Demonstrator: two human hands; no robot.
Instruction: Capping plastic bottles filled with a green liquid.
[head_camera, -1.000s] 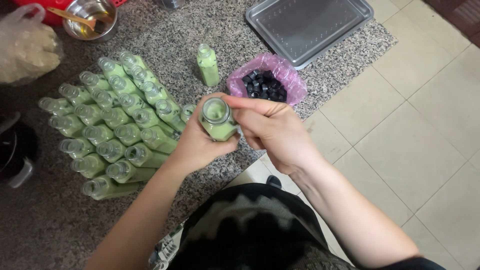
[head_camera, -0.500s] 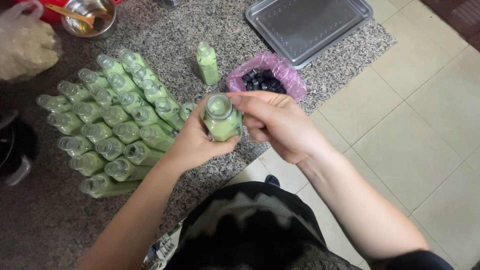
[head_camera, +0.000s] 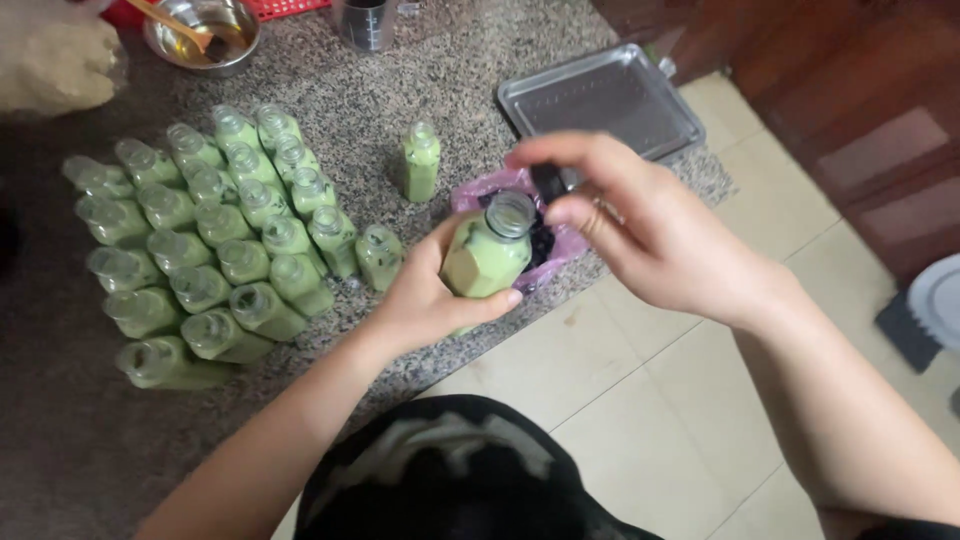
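Since half a sec ago, bottle (head_camera: 487, 262) has tipped away from me and moved right, now over the table's (head_camera: 470, 80) front edge just in front of the pink bag (head_camera: 478, 195); my right hand (head_camera: 650, 240) lifted off its mouth, which now shows open. Left hand (head_camera: 425, 300) wraps the bottle from below, fingers (head_camera: 490, 300) closed snug round its lower body, w/ green liquid filling it to the neck. Right-hand fingers (head_camera: 590, 210) pinch 1 small black cap (head_camera: 547, 181) just above and beside the mouth, not on it. Count: approx 25 green-filled bottles packed in a block (head_camera: 215, 230) at left, none capped, though I can't count exactly; 1 more green bottle stands alone (head_camera: 421, 160) behind the bag. Pink bag holds dark caps, mostly hidden by the bottle. 1 metal tray (head_camera: 600, 100) at right rear. 1 steel bowl (head_camera: 203, 32) at far left w/ amber liquid and a wooden spoon in it.
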